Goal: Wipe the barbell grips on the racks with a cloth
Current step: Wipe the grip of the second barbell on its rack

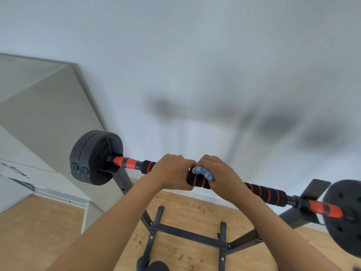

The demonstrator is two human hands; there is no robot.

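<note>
A barbell (265, 192) with black foam grips striped in red lies across a dark metal rack (187, 236). Black weight plates sit at its left end (91, 157) and right end (343, 218). My left hand (172, 173) grips the foam near the bar's middle. Right beside it, my right hand (220, 173) holds a blue and white cloth (203, 173) wrapped against the foam grip. The two hands almost touch. Only a small part of the cloth shows between them.
A white wall stands right behind the bar. A mirror or panel (39, 106) leans at the left. The rack's cross members and feet spread over the wooden floor (39, 227) below, and a dark shoe (152, 266) shows at the bottom.
</note>
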